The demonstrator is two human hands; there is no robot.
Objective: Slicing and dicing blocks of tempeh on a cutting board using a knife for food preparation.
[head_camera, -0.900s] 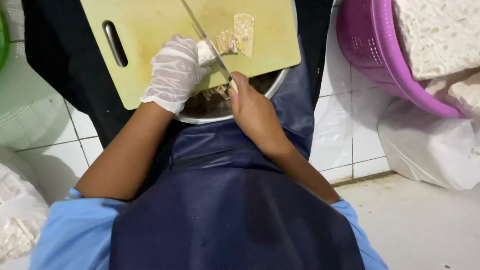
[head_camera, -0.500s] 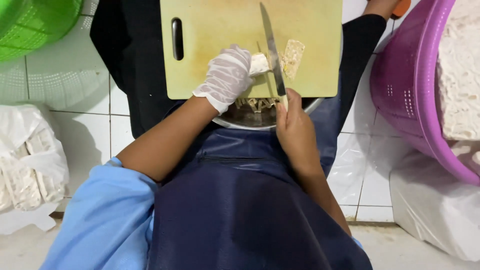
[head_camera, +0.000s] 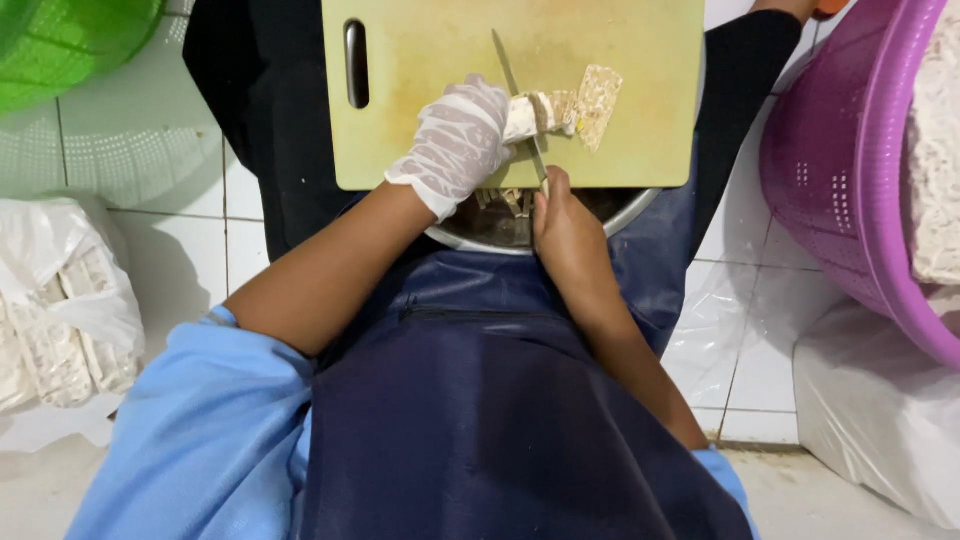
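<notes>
A pale yellow cutting board [head_camera: 430,60] rests across a metal bowl [head_camera: 600,212] on my lap. My left hand [head_camera: 455,145], in a thin white glove, pins a pale block of tempeh [head_camera: 555,110] to the board. A cut slice [head_camera: 598,92] lies just beyond the block. My right hand [head_camera: 565,225] grips a knife [head_camera: 515,85] by its handle, blade across the block beside the gloved fingers. Cut pieces [head_camera: 505,200] lie in the bowl under the board's near edge.
A purple plastic basket [head_camera: 850,170] with pale tempeh slabs stands at the right, above a white plastic bag [head_camera: 880,420]. A green basket [head_camera: 70,45] sits at upper left. Bagged tempeh [head_camera: 60,300] lies at the left on the white tiled floor [head_camera: 760,360].
The view has shifted, so board and hands sit lower and further right in frame. The knife stays across the block and my gloved hand keeps its hold.
</notes>
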